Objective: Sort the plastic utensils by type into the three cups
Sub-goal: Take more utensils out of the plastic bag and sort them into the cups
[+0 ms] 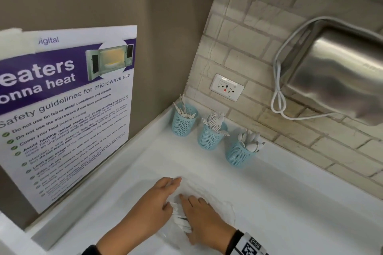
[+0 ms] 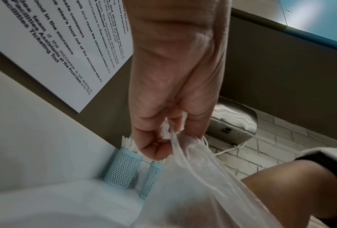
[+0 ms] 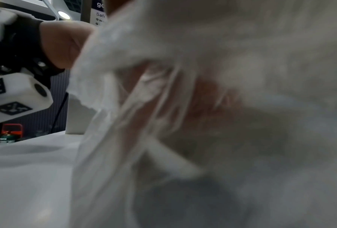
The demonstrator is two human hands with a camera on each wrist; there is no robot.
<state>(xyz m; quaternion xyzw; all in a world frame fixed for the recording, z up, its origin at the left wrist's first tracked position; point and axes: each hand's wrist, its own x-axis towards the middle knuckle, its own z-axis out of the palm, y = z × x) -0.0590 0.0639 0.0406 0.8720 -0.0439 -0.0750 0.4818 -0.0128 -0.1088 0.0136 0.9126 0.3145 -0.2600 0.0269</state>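
A person's left hand (image 1: 154, 203) pinches the gathered edge of a thin clear plastic bag (image 1: 207, 196) lying on the white countertop (image 1: 300, 203), fingers and thumb curled round the film. The right hand (image 1: 202, 216), just beside it, lies over the bag; its wrist view is blurred by the film, so its grip cannot be told. Between the two hands sits a bundle of white plastic utensils (image 1: 181, 220), their long axes running from near the left palm back towards the right wrist. Well beyond both hands, three pale blue mesh cups (image 1: 209, 136) stand in a row along the tiled wall (image 1: 259, 27), each with white utensils upright inside
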